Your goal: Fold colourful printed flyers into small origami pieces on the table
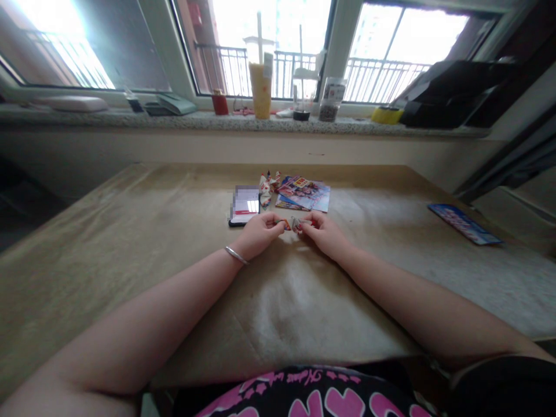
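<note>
Between my two hands is a small piece of folded printed paper, white with red and orange patches. My left hand pinches its left end between thumb and fingers. At its right end, my right hand grips with thumb and fingertips. Just beyond my left hand lies a phone with a lit screen. Next to the phone stands a folded paper figure with pointed tips. A stack of colourful printed sheets lies behind my right hand.
A blue printed booklet lies far right on the brown-covered table. On the windowsill stand a tall drink cup, a clear cup, a jar, a red-capped bottle and a black bag.
</note>
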The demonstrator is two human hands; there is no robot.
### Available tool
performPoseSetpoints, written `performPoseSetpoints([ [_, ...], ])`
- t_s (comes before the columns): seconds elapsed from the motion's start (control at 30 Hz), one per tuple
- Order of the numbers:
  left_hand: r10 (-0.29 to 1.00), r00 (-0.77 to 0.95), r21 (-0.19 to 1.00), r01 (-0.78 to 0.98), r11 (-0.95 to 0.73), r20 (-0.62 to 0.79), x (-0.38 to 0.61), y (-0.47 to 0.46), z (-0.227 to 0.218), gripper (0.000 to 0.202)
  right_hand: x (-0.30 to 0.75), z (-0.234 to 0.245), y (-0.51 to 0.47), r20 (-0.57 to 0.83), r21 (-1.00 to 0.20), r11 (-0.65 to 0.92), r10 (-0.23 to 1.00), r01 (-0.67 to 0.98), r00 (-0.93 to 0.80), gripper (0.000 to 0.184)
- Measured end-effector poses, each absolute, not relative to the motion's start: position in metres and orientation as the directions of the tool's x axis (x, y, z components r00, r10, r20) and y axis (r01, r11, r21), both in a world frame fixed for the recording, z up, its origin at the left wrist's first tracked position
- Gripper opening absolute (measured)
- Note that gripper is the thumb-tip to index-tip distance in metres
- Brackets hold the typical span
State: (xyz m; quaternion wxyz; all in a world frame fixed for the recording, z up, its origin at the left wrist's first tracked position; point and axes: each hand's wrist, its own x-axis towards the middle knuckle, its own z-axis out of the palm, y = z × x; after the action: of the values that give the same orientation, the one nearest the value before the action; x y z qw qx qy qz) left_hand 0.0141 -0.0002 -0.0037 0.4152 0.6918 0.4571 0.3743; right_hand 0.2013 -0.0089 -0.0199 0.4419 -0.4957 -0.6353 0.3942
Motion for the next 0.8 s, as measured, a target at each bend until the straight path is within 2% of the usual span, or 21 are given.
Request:
performPoseSetpoints([
  [0.17,0.97,0.234,0.964,0.234,-0.124,0.068,0.0145,0.0016,-0.0016,0.011,0.2013,-0.0173,-0.0084,0.107,-0.972,0.132,0.985,0.194,-0.138,0.034],
  [0.4,0.957,0.283,0.976,0.182,-0.117,0.062,0.0165,-0.0007,-0.0023,0.009,0.1977,-0.0139,-0.0118,0.118,-0.92,0.168,0.98,0.354,-0.158,0.031],
  [0.6,0.956,0.292,0.999,0.047,0.01,-0.024,0.015,0.0059,-0.0077,0.011,0.1997,-0.0112,-0.0115,0.181,-0.943,0.236,0.956,0.235,-0.232,0.032],
  [0.7,0.942,0.336,0.992,0.121,-0.046,0.003,0.0157,0.0032,-0.0057,0.014,0.1986,-0.0104,-0.013,0.162,-0.937,0.227,0.956,0.266,-0.246,0.031],
  [0.8,0.923,0.375,0.948,0.252,-0.195,0.09,0.0165,-0.0028,-0.0021,0.02,0.1974,-0.0101,-0.0142,0.168,-0.915,0.246,0.953,0.319,-0.253,0.028],
])
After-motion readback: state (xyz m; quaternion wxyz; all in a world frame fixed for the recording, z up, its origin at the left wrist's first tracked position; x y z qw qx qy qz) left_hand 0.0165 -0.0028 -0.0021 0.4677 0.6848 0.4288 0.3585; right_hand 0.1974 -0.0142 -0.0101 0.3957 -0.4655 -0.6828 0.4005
